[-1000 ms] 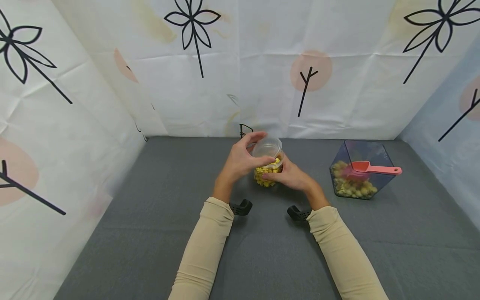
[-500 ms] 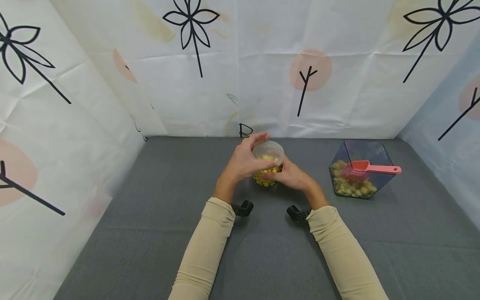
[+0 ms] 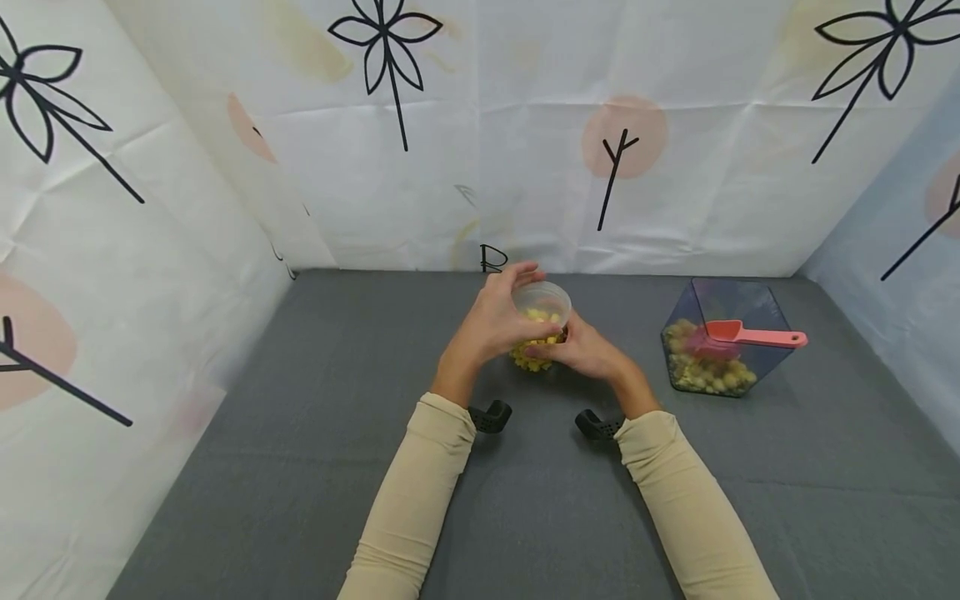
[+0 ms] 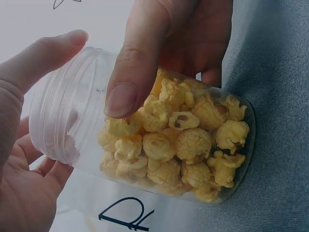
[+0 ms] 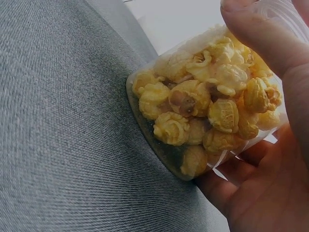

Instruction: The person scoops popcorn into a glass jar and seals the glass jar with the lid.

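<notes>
A small clear plastic jar [image 3: 537, 343] of yellow popcorn sits at the middle of the grey table, held between both hands. My left hand [image 3: 501, 318] curls over its clear ribbed lid [image 3: 542, 295] from the left and above. My right hand [image 3: 583, 350] grips the jar's body from the right. In the left wrist view the lid [image 4: 60, 116] lies in my left hand [image 4: 29, 193], and a right-hand thumb [image 4: 130, 72] presses on the popcorn-filled jar [image 4: 188, 145]. In the right wrist view my right hand [image 5: 260, 193] cups the jar [image 5: 207, 116], whose base rests on the grey cloth.
A clear hexagonal bin [image 3: 742, 302] holding popcorn and a pink scoop [image 3: 750, 336] stands at the right of the table [image 3: 300, 467]. White patterned sheets wall in the back [image 3: 525, 150], left and right sides.
The lid was tilted and raised above the jar a second ago. My left hand has brought it down level onto the jar's mouth. The right hand has kept its grip.
</notes>
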A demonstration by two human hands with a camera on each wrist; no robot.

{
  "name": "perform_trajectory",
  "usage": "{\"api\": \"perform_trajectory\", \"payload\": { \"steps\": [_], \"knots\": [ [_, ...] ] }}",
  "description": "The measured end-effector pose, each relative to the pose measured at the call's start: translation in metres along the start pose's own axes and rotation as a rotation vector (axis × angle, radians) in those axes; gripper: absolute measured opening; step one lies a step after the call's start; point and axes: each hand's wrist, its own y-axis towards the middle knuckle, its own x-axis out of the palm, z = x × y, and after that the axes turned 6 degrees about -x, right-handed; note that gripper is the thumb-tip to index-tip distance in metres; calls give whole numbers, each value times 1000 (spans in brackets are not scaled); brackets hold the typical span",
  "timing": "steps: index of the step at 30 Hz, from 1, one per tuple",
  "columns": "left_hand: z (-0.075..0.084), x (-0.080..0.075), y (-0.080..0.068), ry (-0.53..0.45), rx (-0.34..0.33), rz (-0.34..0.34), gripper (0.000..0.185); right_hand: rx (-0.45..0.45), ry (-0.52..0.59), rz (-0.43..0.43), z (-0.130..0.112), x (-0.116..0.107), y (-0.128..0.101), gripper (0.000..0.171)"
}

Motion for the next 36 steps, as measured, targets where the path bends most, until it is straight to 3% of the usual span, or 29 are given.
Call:
{"api": "perform_trajectory", "payload": {
  "steps": [9, 17, 24, 30, 36],
  "knots": [
    [0, -4, -1, 35, -87, -30, 95, 8, 12, 2, -1, 1, -1, 84],
    [2, -3, -1, 51, -36, 2, 104, -12, 13, 11, -1, 2, 0, 82],
    [-1, -2, -2, 16, -30, 2, 107, -30, 11, 5, -1, 3, 1, 73],
    [-6, -1, -2, 39, 38, 8, 103, -9, 19, 13, -3, 3, 0, 81],
    [-8, 0, 1, 50, 81, 13, 108, 18, 58, -38, -10, -7, -5, 87]
  ]
}}
